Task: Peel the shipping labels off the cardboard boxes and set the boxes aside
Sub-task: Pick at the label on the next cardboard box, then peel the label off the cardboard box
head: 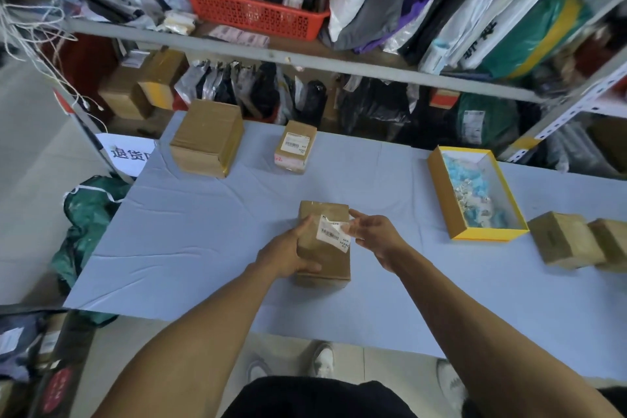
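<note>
Bench (190,241) surface is covered with a pale blue cloth, and the items on it are listed here from its left edge to its right edge.

Near the far left corner stands a large plain cardboard box (207,138). Just to its right, also along the far edge and apart from it, stands a smaller labelled box (296,147) with a white barcode label on its top face.

At the middle of the bench, toward the near edge, stands the box being worked on (325,244). The left hand (290,253) holds this box from its left side, fingers curled over the top face and thumb against the near side. A white shipping label (334,233) sits on the upper right part of the box; its upper right corner is lifted off the cardboard, while the lower part is stuck down. The right hand (375,236) pinches that lifted corner between thumb and fingertips, so its grip is closed on the label alone.

Right of centre, reaching toward the far edge, lies an open yellow tray (441,193) holding blue and white scraps. Near the right edge stand two more plain boxes (565,237), side by side and touching; the right one is cut off by the frame.
</note>
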